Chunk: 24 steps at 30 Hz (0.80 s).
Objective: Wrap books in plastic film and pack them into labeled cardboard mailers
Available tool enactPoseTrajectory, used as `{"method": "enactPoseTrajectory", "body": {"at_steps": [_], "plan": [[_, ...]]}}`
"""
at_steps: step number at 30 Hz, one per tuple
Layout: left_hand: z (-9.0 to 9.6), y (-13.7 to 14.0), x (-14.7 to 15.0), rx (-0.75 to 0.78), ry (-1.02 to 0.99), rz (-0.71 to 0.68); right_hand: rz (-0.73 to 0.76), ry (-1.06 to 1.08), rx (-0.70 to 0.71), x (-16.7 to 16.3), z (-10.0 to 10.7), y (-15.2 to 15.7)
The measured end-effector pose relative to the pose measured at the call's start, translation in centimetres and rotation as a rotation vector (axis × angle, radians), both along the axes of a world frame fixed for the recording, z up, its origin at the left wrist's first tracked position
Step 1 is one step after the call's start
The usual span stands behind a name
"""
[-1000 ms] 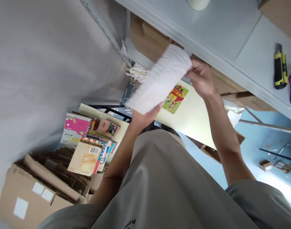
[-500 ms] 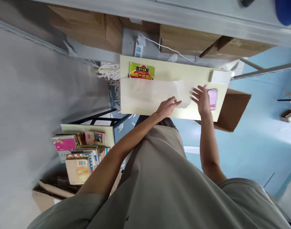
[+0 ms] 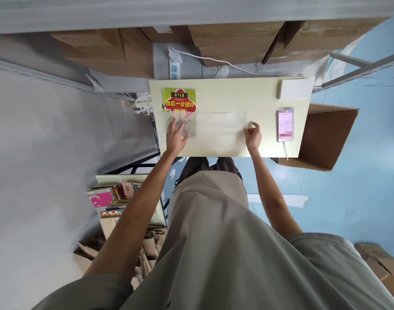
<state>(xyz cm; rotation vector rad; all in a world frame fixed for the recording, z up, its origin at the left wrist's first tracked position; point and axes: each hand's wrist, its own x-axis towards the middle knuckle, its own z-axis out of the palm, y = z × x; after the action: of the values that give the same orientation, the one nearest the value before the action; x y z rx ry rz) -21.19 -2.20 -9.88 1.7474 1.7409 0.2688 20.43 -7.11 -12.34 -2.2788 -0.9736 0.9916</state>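
A long translucent sheet (image 3: 218,131) lies across the pale tabletop (image 3: 229,94). Its left part covers the lower half of a green and red book (image 3: 180,98), whose cover shows faintly through. My left hand (image 3: 175,138) rests on the sheet over the book, fingers spread. At the sheet's right end, my right hand (image 3: 254,137) has its fingers curled and pinched at the edge.
A phone (image 3: 285,125) with a cable and a white box (image 3: 295,89) are on the table's right. An open carton (image 3: 329,133) stands beyond it. Cardboard boxes (image 3: 235,38) and a power strip (image 3: 175,70) are behind. Books (image 3: 101,198) fill a lower stand at left.
My left hand has moved left from mid-sheet onto the part over the book. My right hand has moved left from beside the phone and closed at the sheet's end. The sheet lies flatter.
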Motion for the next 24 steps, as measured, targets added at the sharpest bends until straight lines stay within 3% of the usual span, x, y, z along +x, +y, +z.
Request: {"method": "enactPoseTrajectory", "body": {"at_steps": [3, 9, 12, 16, 20, 24], "plan": [[-1.2, -0.4, -2.4, -0.072, -0.032, 0.002, -0.010, -0.015, -0.012, 0.2, -0.1, 0.2], [-2.1, -1.2, -1.7, -0.076, 0.042, -0.023, -0.043, -0.098, 0.125, -1.8, 2.2, 1.0], [-1.5, -1.0, -1.7, -0.091, 0.099, -0.065, 0.154, 0.062, 0.136, -7.0, 3.6, 2.2], [0.4, -0.1, -2.3, -0.091, 0.117, -0.131, 0.473, 0.252, 0.034, -16.7, 4.7, 4.2], [1.9, 3.4, -3.4, -0.154, 0.105, -0.153, 0.524, 0.171, -0.169, -23.0, 4.6, 5.2], [1.6, 9.9, -4.4, -0.174, 0.160, 0.015, 0.415, 0.060, -0.319, -24.4, 4.0, 4.6]]}}
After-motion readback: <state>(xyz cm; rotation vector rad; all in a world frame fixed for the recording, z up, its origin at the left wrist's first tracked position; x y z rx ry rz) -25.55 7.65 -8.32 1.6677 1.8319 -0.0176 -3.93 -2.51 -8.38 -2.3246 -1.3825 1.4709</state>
